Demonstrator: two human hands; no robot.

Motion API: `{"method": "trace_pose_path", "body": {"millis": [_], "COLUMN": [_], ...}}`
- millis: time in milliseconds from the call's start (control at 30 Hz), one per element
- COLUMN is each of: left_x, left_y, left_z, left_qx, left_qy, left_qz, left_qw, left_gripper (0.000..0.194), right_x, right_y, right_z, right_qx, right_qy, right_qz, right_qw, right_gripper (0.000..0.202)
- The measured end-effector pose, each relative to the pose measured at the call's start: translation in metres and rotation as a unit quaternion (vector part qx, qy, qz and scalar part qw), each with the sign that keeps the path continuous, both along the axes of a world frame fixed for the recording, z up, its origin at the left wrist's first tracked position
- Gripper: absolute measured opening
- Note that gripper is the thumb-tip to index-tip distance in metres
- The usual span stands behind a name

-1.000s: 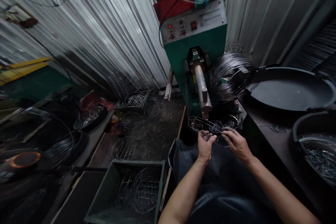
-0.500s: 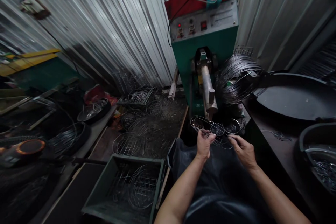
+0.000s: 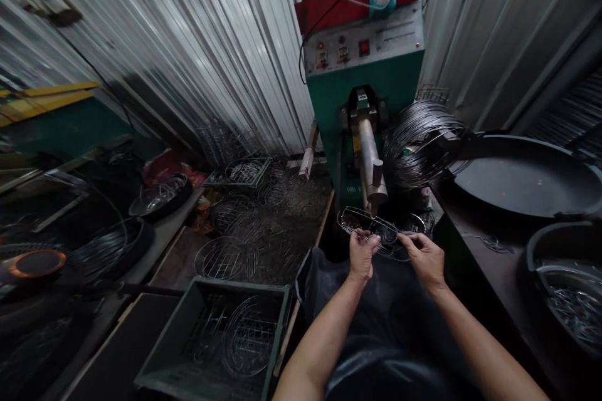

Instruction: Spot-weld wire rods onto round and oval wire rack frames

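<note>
Just below the welding machine's electrode tip point(image 3: 374, 208), a round wire rack point(image 3: 347, 219) is held tilted above my lap. My left hand point(image 3: 362, 255) is closed on its near edge, thumb and fingers pinched on the wires. My right hand point(image 3: 424, 257) pinches at the rack's right side, fingertips together; whether it grips the rim or a small separate wire is too fine to tell. A metal arm point(image 3: 369, 150) reaches out from the green machine point(image 3: 324, 100) over the rack.
A green crate point(image 3: 162, 351) with wire racks stands at lower left. More wire grids point(image 3: 221, 257) lie on the floor beyond it. To the right are a wire coil point(image 3: 423, 144), a wide black pan point(image 3: 522, 185) and a tub point(image 3: 540, 250) of small metal pieces.
My right hand has moved left and slightly up, closer to my left hand at the rack. The left hand and rack shift slightly left. The view has turned a little.
</note>
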State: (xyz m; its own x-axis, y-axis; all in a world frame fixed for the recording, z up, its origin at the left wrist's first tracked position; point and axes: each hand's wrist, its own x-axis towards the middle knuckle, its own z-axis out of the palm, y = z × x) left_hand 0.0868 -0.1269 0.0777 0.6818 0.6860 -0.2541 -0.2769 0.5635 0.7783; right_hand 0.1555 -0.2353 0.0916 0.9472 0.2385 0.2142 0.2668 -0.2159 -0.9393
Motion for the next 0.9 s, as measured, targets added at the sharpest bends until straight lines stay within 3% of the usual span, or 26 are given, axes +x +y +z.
{"method": "trace_pose_path", "body": {"millis": [467, 733, 900], "left_x": [0.003, 0.001, 0.003], "left_y": [0.004, 0.019, 0.046], "left_z": [0.001, -0.012, -0.015], "left_qx": [-0.006, -0.046, -0.103], "left_qy": [0.01, -0.009, 0.008], "left_qz": [-0.004, -0.063, -0.108], "left_qw": [1.0, 0.997, 0.989], "left_gripper": [0.045, 0.045, 0.036], "right_x": [0.005, 0.008, 0.011], "right_y": [0.006, -0.04, -0.035], "right_z": [-0.011, -0.029, -0.013], "right_qx": [0.004, 0.018, -0.05], "right_qy": [-0.039, -0.076, -0.108], "right_qz": [-0.003, 0.083, 0.18], "right_qw": [0.999, 0.993, 0.976], "right_gripper": [0.034, 0.025, 0.023]}}
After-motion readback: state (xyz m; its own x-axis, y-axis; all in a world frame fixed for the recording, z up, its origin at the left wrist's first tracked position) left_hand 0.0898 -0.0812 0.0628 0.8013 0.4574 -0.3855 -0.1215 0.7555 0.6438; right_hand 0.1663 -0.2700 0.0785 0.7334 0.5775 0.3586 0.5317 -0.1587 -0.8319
